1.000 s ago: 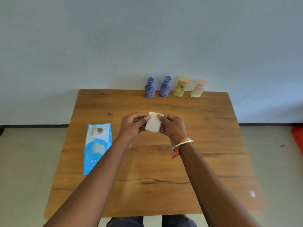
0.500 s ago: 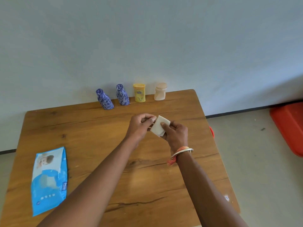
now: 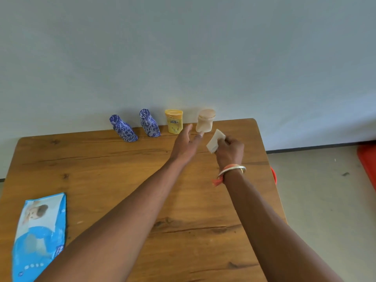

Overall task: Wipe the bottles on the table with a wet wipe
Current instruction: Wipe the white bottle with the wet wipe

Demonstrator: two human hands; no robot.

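At the far edge of the wooden counter (image 3: 101,169), against the pale wall, stand 4 bottles: 2 blue patterned bottles (image 3: 123,129) (image 3: 149,123), a yellow bottle (image 3: 174,121), and the beige bottle (image 3: 205,121), nearest the right corner. Just before the beige bottle the left hand (image 3: 186,145) is stretched out, fingers straight. Right of that bottle, the right hand (image 3: 230,151) pinches a folded wet wipe (image 3: 215,141). A wipe pack (image 3: 39,235) lies well to its near left.

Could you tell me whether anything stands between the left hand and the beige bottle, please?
Nothing visible does. The left hand is open, its fingertips right by the beige bottle. The yellow bottle stands off to one side of that path, and the right hand holds the wipe on the other side.
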